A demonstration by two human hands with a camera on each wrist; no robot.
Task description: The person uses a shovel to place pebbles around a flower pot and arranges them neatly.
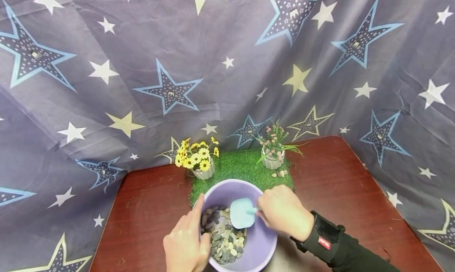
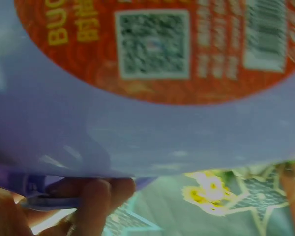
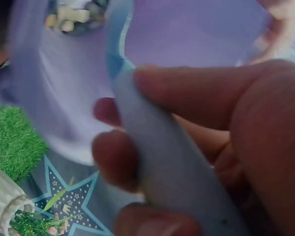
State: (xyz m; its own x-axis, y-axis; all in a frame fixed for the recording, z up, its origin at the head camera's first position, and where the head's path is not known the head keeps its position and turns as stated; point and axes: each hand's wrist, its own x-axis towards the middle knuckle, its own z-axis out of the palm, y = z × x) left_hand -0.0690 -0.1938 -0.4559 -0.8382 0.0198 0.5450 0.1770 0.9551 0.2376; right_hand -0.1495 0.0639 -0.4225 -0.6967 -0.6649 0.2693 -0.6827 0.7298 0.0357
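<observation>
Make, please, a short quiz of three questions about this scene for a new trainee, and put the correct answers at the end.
1. Which tool does the right-hand grip hold?
2. True or false: pebbles fill the purple bucket up to its rim.
3. In the head view, what colour are the daisy-like flowers in the left white pot? A) pink B) yellow C) blue

Key:
1. The light-blue scoop.
2. False; part of the bottom is bare.
3. B
</observation>
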